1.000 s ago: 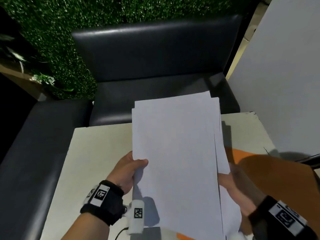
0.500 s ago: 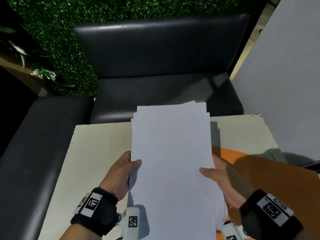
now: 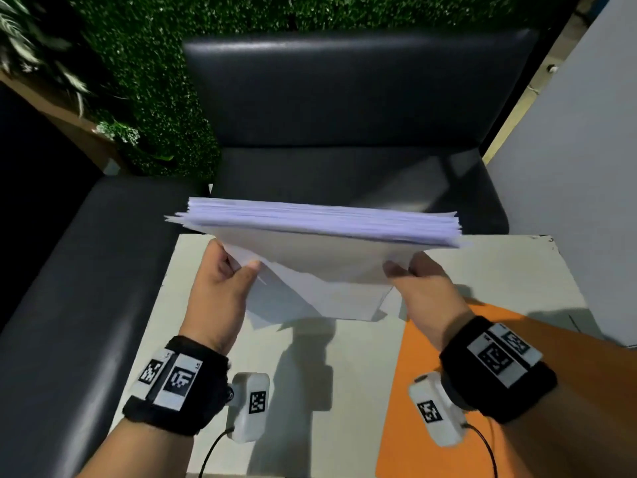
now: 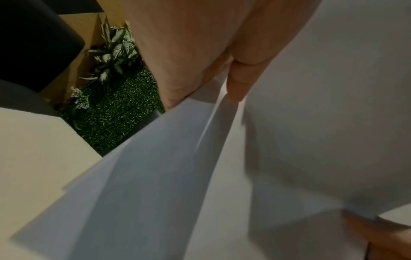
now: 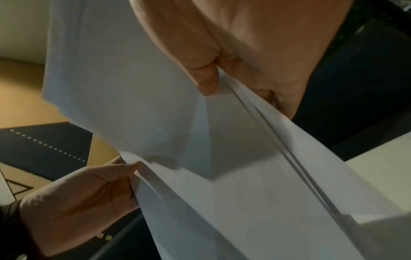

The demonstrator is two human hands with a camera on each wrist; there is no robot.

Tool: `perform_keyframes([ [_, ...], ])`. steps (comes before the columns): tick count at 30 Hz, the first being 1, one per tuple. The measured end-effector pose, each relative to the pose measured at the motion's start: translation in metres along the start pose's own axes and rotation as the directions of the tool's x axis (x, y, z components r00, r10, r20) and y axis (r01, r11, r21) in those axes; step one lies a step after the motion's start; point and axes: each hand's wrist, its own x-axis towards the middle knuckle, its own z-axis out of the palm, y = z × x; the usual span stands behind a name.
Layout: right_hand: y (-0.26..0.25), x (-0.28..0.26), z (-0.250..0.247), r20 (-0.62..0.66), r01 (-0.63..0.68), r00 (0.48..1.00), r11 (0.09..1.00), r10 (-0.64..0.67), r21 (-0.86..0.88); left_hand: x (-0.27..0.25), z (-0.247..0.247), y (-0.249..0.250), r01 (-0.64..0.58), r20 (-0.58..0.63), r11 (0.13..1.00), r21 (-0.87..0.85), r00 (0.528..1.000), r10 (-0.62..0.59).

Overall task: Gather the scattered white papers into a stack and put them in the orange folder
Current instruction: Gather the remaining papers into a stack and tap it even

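Both hands hold a stack of white papers upright on its long edge above the middle of the white table. Its top edge is uneven, and its lower edge reaches down to the tabletop. My left hand pinches the stack's left end, thumb toward me. My right hand pinches the right end the same way. In the left wrist view the sheets fan apart below the thumb. In the right wrist view the papers spread between both hands. The orange folder lies flat on the table at the right, under my right forearm.
A black padded bench wraps round the table's far and left sides. Behind it is a green hedge wall with plants. A grey wall panel stands close on the right.
The stack was held flat, long side pointing away from me. It has been turned sideways and tipped up onto its long edge, and both hands have shifted to its ends.
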Motion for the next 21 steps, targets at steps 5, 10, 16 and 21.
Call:
perform_keyframes([
  [5, -0.005, 0.001, 0.02, 0.034, 0.068, 0.997, 0.998, -0.068, 0.0, 0.0, 0.003, -0.008, -0.048, -0.075, 0.997, -0.067, 0.996, 0.043],
  [10, -0.001, 0.001, 0.03, 0.003, -0.03, 1.0, 0.999, 0.03, 0.038, 0.0, 0.006, -0.026, 0.028, -0.135, 0.993, -0.118, 0.99, -0.044],
  [16, 0.002, -0.001, 0.039, 0.018, -0.017, 1.0, 0.999, 0.016, 0.03, -0.002, 0.003, -0.037, 0.081, -0.122, 0.977, -0.199, 0.987, -0.107],
  [21, -0.002, -0.005, 0.045, 0.001, -0.027, 1.0, 0.999, 0.027, 0.03, -0.003, 0.004, -0.037, 0.077, -0.113, 0.98, -0.184, 0.989, -0.099],
])
